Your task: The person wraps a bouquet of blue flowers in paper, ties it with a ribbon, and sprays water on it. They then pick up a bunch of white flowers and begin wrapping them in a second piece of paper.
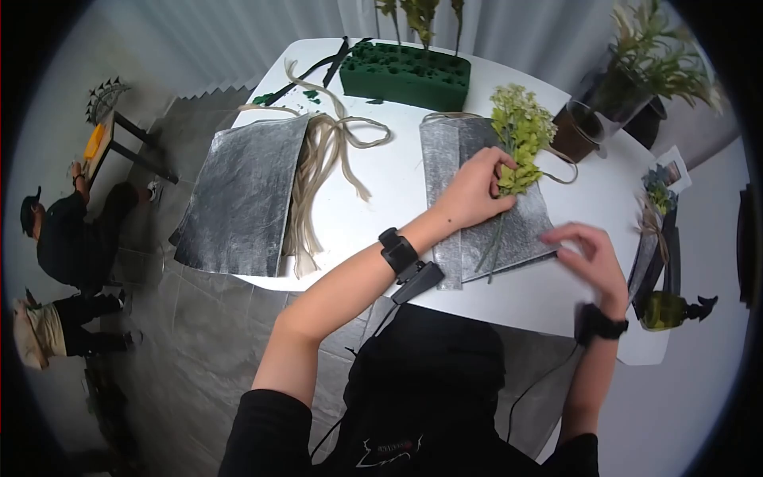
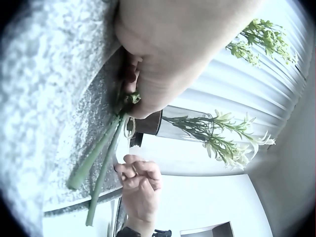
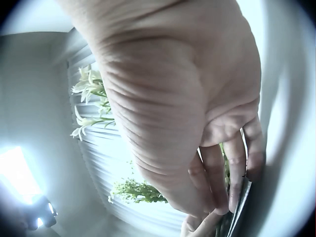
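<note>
In the head view, the left hand (image 1: 475, 189) grips a bunch of yellow-green flowers (image 1: 522, 155) over a grey wrapping sheet (image 1: 520, 230). Below that hand, the green stems (image 1: 497, 242) point toward the near table edge; two thick stem ends (image 2: 98, 168) show in the left wrist view. The right hand (image 1: 590, 258) is at the sheet's right corner, its fingers loosely bent and slightly blurred. Seen from the right wrist, the fingers of the right hand (image 3: 217, 163) hang beside the sheet's edge (image 3: 241, 205); whether they press on it is unclear.
Another stack of grey sheets (image 1: 246, 195) lies at the left beside beige ribbon strands (image 1: 314, 187). Green floral foam (image 1: 405, 79) stands at the back. A brown pot (image 1: 575, 131), a potted plant (image 1: 652, 67) and a spray bottle (image 1: 664, 310) are on the right.
</note>
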`<state>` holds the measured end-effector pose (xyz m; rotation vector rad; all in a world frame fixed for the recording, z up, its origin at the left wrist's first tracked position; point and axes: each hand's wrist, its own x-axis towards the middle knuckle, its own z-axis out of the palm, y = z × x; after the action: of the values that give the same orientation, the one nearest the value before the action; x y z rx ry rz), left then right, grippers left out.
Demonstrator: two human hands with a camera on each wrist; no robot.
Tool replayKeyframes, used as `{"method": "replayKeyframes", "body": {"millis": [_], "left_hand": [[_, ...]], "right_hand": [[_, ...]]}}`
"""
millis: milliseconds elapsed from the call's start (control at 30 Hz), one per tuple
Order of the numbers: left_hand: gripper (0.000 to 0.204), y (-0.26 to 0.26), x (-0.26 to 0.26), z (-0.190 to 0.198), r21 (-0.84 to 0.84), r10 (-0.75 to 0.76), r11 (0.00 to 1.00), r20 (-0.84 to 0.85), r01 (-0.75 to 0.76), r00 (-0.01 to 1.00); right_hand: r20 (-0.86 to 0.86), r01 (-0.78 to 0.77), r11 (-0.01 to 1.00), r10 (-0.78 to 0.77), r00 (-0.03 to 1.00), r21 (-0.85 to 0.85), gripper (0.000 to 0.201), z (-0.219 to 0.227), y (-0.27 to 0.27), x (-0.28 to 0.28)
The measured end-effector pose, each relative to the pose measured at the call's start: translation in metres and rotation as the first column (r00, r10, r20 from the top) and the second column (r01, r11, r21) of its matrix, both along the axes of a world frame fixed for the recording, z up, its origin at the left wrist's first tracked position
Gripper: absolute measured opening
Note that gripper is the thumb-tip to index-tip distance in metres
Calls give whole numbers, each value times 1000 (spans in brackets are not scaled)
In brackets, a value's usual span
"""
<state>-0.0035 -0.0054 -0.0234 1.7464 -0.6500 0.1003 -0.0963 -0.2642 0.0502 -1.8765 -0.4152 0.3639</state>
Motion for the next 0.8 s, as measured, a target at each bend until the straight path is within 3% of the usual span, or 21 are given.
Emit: {"method": "replayKeyframes", "body": {"millis": [100, 167, 367, 500, 567, 600, 667, 800], "left_hand": [[42, 0, -2, 4, 2, -7, 1000, -29, 7, 1000], [41, 0, -3, 3, -3, -2, 1000, -28, 2, 1000], [41, 0, -5, 4, 9, 1, 1000, -46, 0, 999], [41, -1, -6, 6, 12, 16, 1000, -13, -16, 1000], [42, -1, -8, 6, -16, 11, 1000, -38, -11, 999], [42, 0, -8, 6, 9, 28, 1000, -26, -28, 999], [42, -1, -8, 7, -18, 2, 1000, -56, -3, 998], [43, -1, -7, 7, 1, -11, 1000, -59, 11, 998]], "right_hand": [[242, 91, 980, -46, 969, -178, 20, 15, 0, -42], [292, 117, 963, -42, 955, -244, 21, 28, 3, -77], [13, 163, 939, -167, 986, -303, 18, -5, 10, -181], [-82, 352, 857, -409, 909, -376, 17, -94, 11, -253], [-176, 137, 849, -260, 949, -510, 25, -118, 5, -285], [-172, 129, 864, -239, 956, -487, 25, -134, 8, -300], [-205, 324, 819, -460, 864, -473, 25, -163, 13, -323], [-199, 415, 826, -512, 836, -381, 26, -192, 9, -340]]}}
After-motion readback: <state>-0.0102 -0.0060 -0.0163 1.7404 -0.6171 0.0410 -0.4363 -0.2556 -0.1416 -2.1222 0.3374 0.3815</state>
